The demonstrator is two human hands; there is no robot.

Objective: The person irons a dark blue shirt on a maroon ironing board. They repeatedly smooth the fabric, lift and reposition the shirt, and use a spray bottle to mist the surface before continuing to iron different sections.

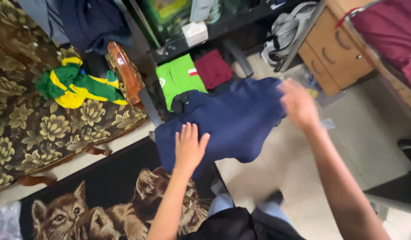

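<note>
A navy blue garment (234, 120) lies spread over a small surface in front of me. My left hand (189, 146) rests flat on its near left part, fingers spread. At the garment's far right edge hovers my right hand (298, 104), blurred by motion; whether it pinches the cloth I cannot tell. Behind the garment lie a folded bright green piece (176, 78) and a dark red one (213, 69).
A floral sofa (32, 129) at left carries a green and yellow garment (76, 86). A dark rug with cat pictures (103, 200) lies below. A wooden drawer unit (334, 44) stands at the upper right, a grey bag (290, 29) beside it.
</note>
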